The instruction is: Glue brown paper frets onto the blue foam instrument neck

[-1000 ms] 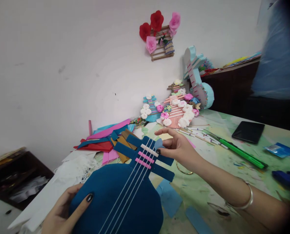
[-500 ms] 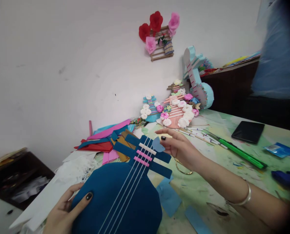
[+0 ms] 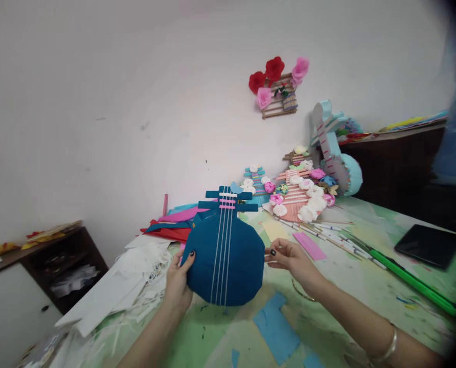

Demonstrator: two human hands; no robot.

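Dark blue paper lute [image 3: 243, 255]: held up over the table [image 3: 212, 347] in mid-view, neck on top and nearly upright, round body below. Swung out of the slant of half a second ago and taken farther off, now visible down to the bottom rim; cannot tell whether that rim touches the table.
Left hand [image 3: 179, 276]: clamped on the lower left rim of the lute, thumb across the front, fingers behind; to all appearance, bearing most of the weight.
Right hand [image 3: 294, 259]: moved down from the head of the neck to the right rim of the body, thumb and fingertips bunched close together there. Cannot tell whether pinching the rim or only just beside it.
Light blue petal-shaped paper piece [image 3: 235, 187]: left at the upper right of the head, out of reach of all fingers (glued or merely resting, impossible to tell from here).
White strings [image 3: 228, 255]: running down the front from the head to the lower rim, over short pink bars [image 3: 227, 207] at the neck.
Work in hand: shifted, by the look of it, from handling the small piece to holding the whole lute out at a distance, perhaps to judge placement.
Table nearby: scattered with a blue paper offcut [image 3: 276, 329], a pink paper strip [image 3: 310, 246] and a green craft knife [image 3: 414, 281].
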